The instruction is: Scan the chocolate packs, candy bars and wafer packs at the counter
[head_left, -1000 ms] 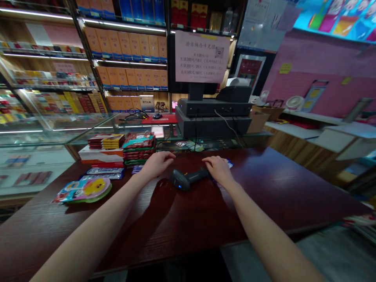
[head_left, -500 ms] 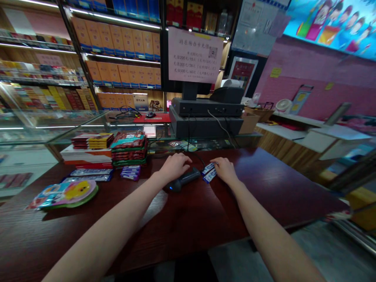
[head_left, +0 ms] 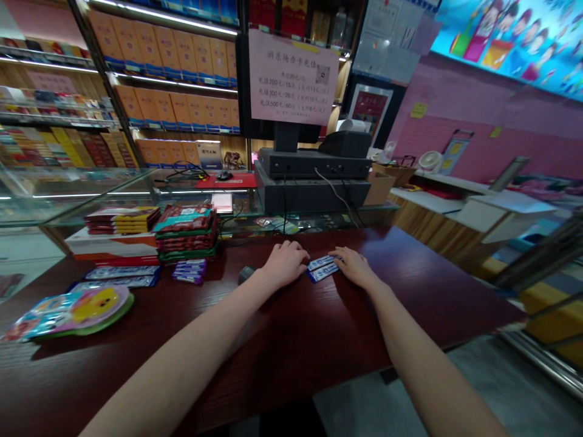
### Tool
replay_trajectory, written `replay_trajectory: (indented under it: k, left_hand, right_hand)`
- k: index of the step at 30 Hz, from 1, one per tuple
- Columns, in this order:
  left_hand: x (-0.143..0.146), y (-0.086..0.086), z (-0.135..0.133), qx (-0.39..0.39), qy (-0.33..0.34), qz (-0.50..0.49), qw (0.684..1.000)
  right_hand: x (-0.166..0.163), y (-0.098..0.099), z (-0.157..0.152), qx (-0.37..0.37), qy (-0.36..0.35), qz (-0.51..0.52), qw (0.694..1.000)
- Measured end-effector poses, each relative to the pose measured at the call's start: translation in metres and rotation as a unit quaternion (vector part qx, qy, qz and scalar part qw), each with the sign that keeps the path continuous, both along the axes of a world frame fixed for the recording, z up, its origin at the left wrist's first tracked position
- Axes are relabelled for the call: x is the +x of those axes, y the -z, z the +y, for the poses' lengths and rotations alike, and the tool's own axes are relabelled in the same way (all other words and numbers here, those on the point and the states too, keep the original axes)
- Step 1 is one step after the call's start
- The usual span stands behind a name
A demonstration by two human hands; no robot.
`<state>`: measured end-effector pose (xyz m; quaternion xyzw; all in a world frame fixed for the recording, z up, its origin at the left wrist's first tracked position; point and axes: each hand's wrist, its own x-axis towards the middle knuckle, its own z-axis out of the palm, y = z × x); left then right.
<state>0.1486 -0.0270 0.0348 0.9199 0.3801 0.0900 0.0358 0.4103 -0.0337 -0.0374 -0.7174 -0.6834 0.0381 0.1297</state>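
Two slim blue-and-white packets (head_left: 322, 267) lie side by side on the dark wooden table, between my hands. My right hand (head_left: 356, 267) has its bent fingers on their right end, with fingertips over the wrappers. My left hand (head_left: 286, 263) is palm down at the left end, fingers loosely bent and fingertips at the packets' edge; whether they press on it cannot be made out. Under and beside my left wrist is a dark barcode scanner (head_left: 246, 274), of which only one end shows.
Left on the table are stacked snack packs (head_left: 186, 233), a white-and-orange box (head_left: 113, 246), purple packets (head_left: 189, 271), blue packets (head_left: 116, 276) and a toy in plastic packaging (head_left: 86, 309). Behind stand a glass counter and a cash register (head_left: 314, 182) with cables. The table's right edge borders a gap.
My left hand has moved right, from above the scanner to the packets' left end. The packets have turned from slanting to nearly crosswise under my right hand. The view has shifted slightly.
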Motion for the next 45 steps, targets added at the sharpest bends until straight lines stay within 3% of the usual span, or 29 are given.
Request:
replay_trajectory:
  k: [5, 15, 25, 37, 45]
  left_hand:
    - [0.019, 0.002, 0.0, 0.011, 0.001, 0.023, 1.0]
    - [0.045, 0.023, 0.001, 0.033, -0.012, 0.063, 0.997]
    - [0.059, 0.026, 0.002, 0.041, -0.016, 0.058, 0.997]
    - [0.06, 0.022, 0.008, 0.115, 0.025, 0.029, 0.993]
    - [0.033, 0.01, 0.027, 0.2, 0.055, 0.008, 0.978]
  right_hand:
    - [0.016, 0.003, -0.001, -0.004, -0.01, 0.048, 0.999]
    - [0.044, 0.004, -0.007, -0.038, -0.04, 0.16, 0.986]
    - [0.048, -0.006, -0.024, -0.038, -0.051, 0.275, 0.959]
    - [0.042, -0.012, -0.032, 0.016, -0.02, 0.293, 0.956]
    - [0.023, -0.016, -0.022, 0.065, -0.055, 0.323, 0.943]
